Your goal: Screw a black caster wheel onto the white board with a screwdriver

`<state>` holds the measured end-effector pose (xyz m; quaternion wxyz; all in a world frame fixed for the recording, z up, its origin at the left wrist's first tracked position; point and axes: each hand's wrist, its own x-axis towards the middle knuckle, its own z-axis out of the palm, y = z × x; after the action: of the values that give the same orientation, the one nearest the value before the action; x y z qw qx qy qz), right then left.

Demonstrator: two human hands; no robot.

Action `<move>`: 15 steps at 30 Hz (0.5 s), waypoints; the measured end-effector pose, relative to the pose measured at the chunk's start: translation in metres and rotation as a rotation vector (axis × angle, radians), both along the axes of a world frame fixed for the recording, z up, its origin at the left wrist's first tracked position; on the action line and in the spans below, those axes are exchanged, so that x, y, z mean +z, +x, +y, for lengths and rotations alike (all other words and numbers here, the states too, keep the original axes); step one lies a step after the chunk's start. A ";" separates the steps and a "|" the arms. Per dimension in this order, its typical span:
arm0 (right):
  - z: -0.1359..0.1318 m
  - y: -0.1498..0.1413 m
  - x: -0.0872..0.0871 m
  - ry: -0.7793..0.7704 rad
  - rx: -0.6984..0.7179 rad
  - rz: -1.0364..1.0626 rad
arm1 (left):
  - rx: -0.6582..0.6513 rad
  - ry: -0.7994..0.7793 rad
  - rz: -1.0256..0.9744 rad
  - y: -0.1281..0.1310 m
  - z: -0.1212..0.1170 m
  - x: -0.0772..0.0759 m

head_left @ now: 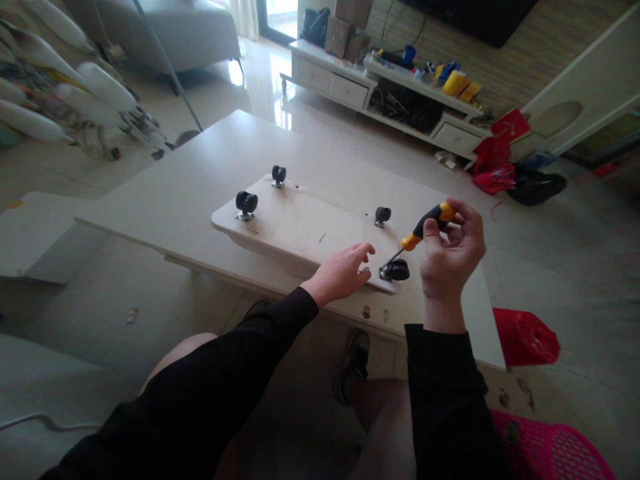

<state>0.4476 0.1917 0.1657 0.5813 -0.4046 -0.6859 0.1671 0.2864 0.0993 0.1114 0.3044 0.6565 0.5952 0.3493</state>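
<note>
A pale board (305,223) lies upside down on the low table (200,180), with black caster wheels at its corners: two at the far left (246,203), (279,175), one at the far right (383,215) and one at the near right (396,270). My right hand (453,250) is closed round the orange-and-black handle of a screwdriver (425,227), whose tip points down at the near-right caster's plate. My left hand (343,272) rests on the board just left of that caster, fingers stretched out.
A TV stand (380,93) with boxes and clutter lines the far wall. Red bags (493,170) lie on the floor to the right. A red roll (525,337) and a pink basket (550,450) sit near my right side. A sofa (180,33) stands at the back left.
</note>
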 end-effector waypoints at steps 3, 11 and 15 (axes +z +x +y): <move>-0.002 -0.002 0.001 -0.033 -0.036 0.006 | -0.005 -0.001 -0.002 0.000 0.000 0.000; 0.003 -0.002 -0.010 0.017 0.126 0.065 | -0.002 -0.010 0.012 0.000 0.000 0.003; 0.004 -0.001 -0.008 0.020 0.067 0.031 | -0.007 -0.014 0.012 0.000 -0.001 0.003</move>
<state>0.4471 0.1957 0.1574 0.5898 -0.3731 -0.6916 0.1858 0.2865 0.0986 0.1142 0.3066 0.6586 0.5973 0.3399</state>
